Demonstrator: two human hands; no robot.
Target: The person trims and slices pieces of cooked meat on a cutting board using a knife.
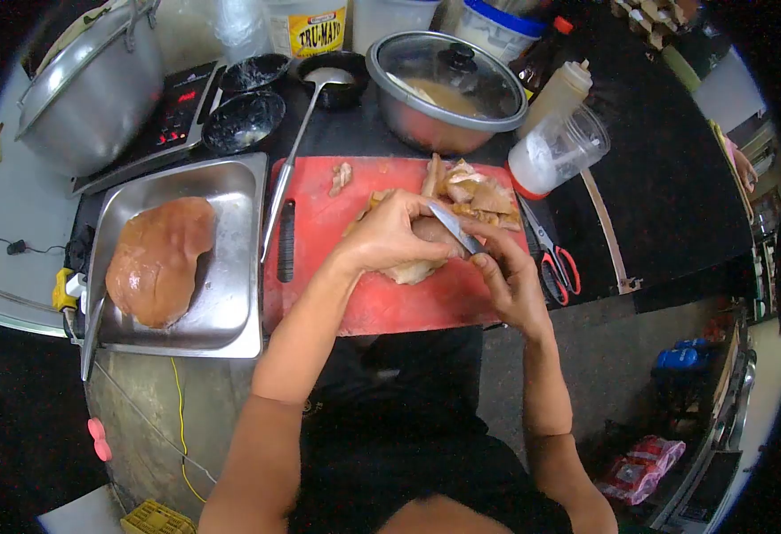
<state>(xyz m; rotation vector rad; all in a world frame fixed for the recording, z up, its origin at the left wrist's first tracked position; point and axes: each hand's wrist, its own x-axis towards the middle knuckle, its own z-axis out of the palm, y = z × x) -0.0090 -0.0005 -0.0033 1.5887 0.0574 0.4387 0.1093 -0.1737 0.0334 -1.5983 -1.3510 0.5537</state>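
Lying flat, the red cutting board [310, 209] bears a piece of meat [411, 272], partly hidden by the left hand [390, 233], whose grasp closes around it. The meat looks soft, moist, probably slippery and fairly light, likely to tear if pinched hard; its thick sides seem the best hold. A small knife [452, 222] sits gripped in the right hand [512, 280].

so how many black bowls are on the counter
3: a front bowl behind the steel tray, a back bowl beyond it, and a right bowl by the ladle. Others may be hidden.
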